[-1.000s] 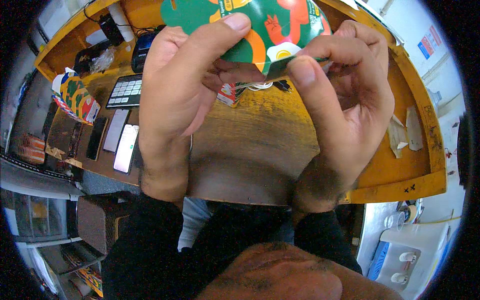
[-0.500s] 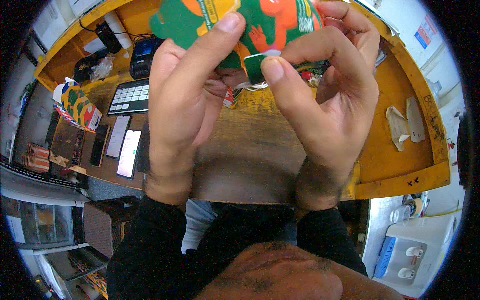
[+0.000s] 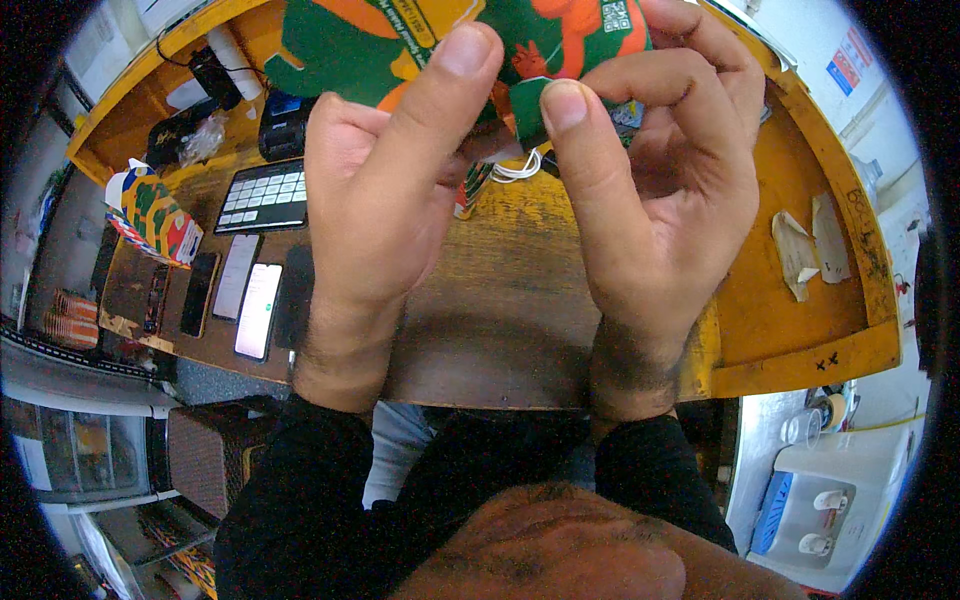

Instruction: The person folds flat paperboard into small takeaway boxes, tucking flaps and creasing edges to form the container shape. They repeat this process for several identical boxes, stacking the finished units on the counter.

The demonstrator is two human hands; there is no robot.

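A green printed cardboard carton [image 3: 540,35] with orange and yellow patterns is held up above the table, its top cut off by the picture's upper edge. My left hand [image 3: 375,210] grips its left part, thumb lying on the printed face and fingers mostly hidden behind. On the lower edge a small green flap [image 3: 526,108] shows, and the thumb of my right hand [image 3: 655,200] presses at its right side. The right forefinger bends over the carton's right part. Both hands are closed on the same carton.
On the wooden table [image 3: 490,300], left of my hands, are a tablet [image 3: 263,196], a lit phone [image 3: 258,310] and two other phones. A similar patterned carton [image 3: 165,215] stands at the far left. Brown paper scraps [image 3: 795,250] lie right, inside the yellow rim [image 3: 820,362]. A white cable [image 3: 518,168] lies behind.
The carton has shifted a little left and up. My right thumb has moved up and slightly right, and the small flap has risen with it. My left hand has moved slightly right.
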